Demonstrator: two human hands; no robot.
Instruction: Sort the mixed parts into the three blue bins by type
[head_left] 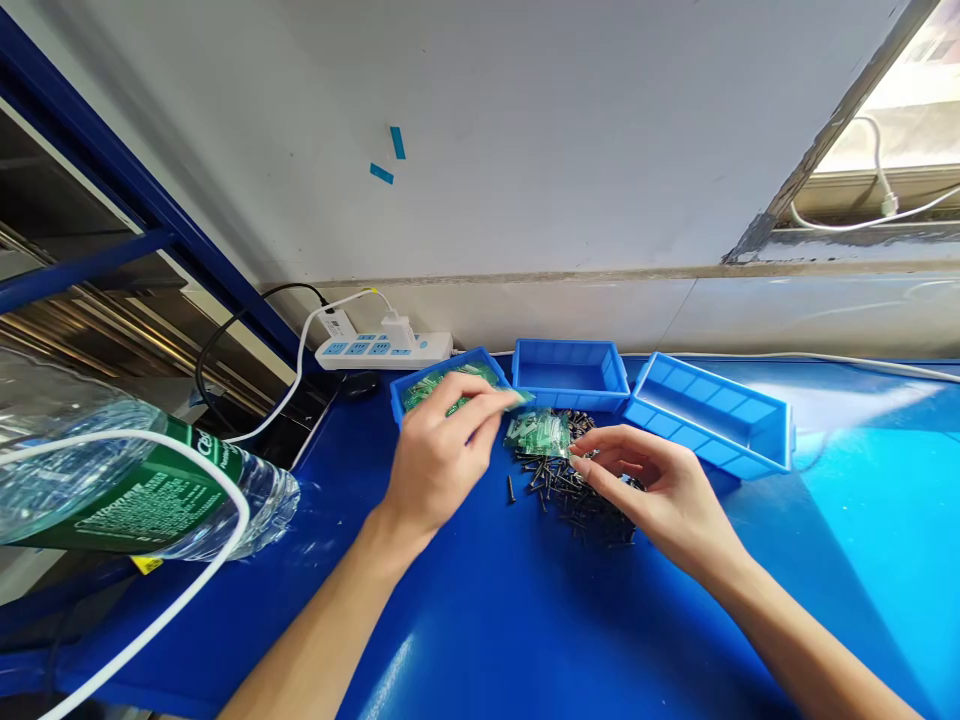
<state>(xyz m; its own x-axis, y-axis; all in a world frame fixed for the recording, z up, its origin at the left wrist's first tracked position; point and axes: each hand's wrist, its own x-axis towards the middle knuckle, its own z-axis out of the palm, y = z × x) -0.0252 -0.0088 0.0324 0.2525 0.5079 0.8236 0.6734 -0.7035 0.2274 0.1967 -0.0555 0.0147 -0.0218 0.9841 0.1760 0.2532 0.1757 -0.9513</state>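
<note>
My left hand [442, 455] is closed in a pinch in front of the left blue bin [397, 400], with a bit of greenish clear film at its fingertips. That bin holds several small green-and-clear packets [480, 372]. My right hand [649, 480] pinches the lower right corner of a small clear packet [538, 432] with green and white contents. The packet is over a loose pile of dark screws [574, 500] on the blue table. Part of the pile is hidden behind the packet and my right fingers.
A middle blue bin [570, 376] and a right blue bin [709, 415] stand along the wall. Behind the left bin is a white power strip [435, 352] with plugs. A large water bottle [165, 490] and a white cable [244, 515] occupy the left side of the blue table [480, 620].
</note>
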